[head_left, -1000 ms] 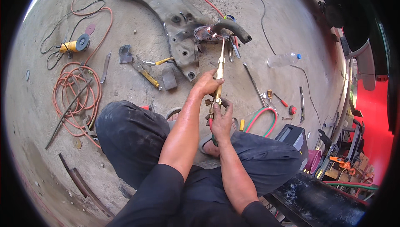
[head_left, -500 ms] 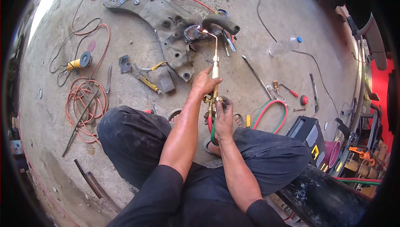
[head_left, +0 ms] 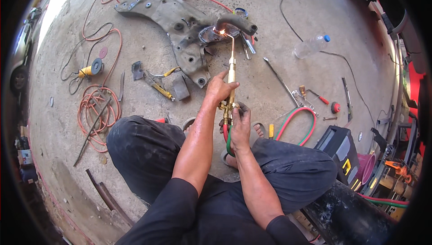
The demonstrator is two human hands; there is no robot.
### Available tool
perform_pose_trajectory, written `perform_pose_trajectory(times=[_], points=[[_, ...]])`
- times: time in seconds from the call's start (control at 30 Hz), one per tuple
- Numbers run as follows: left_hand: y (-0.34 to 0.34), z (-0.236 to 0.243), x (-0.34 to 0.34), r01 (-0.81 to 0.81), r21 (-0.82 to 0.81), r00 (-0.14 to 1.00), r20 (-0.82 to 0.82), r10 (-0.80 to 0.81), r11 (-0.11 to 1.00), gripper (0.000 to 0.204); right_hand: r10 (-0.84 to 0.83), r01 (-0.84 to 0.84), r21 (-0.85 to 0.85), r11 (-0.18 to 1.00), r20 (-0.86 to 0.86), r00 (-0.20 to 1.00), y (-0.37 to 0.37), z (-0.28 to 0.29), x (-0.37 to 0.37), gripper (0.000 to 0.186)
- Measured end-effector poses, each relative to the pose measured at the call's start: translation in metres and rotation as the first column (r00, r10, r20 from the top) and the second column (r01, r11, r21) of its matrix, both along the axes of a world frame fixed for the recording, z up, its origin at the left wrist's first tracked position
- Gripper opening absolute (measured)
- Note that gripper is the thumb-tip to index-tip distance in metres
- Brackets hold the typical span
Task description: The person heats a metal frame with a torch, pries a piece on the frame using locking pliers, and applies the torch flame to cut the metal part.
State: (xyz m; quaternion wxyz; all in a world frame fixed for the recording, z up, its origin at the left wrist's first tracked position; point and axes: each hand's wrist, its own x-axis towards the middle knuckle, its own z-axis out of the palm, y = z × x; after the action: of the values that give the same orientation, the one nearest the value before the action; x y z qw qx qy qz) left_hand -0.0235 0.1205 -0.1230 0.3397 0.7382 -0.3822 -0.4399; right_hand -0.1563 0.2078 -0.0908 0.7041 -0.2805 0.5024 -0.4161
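Observation:
My left hand (head_left: 219,87) grips the upper body of a brass gas torch (head_left: 232,70), and my right hand (head_left: 240,121) has its fingers on the valve end, where red and green hoses (head_left: 228,139) join. The torch's slender bent tip reaches a small bright flame (head_left: 222,32) at a cut patch on a large grey stamped metal frame (head_left: 171,22) lying on the concrete. A curved dark pipe (head_left: 238,22) lies just beyond the flame, with several shiny tools (head_left: 246,46) beside it.
A yellow angle grinder (head_left: 87,70), an orange coiled hose (head_left: 94,114), pliers (head_left: 159,72) and metal scraps lie to the left. A plastic bottle (head_left: 310,46), long bar (head_left: 281,81), small hand tools, dark toolbox (head_left: 333,150) and purple bucket (head_left: 364,168) are on the right, near black metal parts.
The view has swung slightly, so the floor items sit shifted. The torch tip now points higher and slightly leftward, with its flame on the cut patch. Both hands keep their hold.

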Motion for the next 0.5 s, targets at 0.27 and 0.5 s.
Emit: perform_pose_trajectory(times=[0.27,0.5], points=[[-0.0004,0.005,-0.0026,-0.008,0.019,0.999,-0.037,0.009,1.0,0.077,0.017,-0.018,0.025,1.0,0.034,0.999,-0.0024,-0.0025,-0.0049,0.033],[-0.0006,0.0021,-0.0024,-0.023,0.031,0.997,-0.073,0.026,0.999,0.077,0.032,-0.032,0.007,0.999,0.034,0.999,-0.0031,-0.0025,-0.0056,0.033]])
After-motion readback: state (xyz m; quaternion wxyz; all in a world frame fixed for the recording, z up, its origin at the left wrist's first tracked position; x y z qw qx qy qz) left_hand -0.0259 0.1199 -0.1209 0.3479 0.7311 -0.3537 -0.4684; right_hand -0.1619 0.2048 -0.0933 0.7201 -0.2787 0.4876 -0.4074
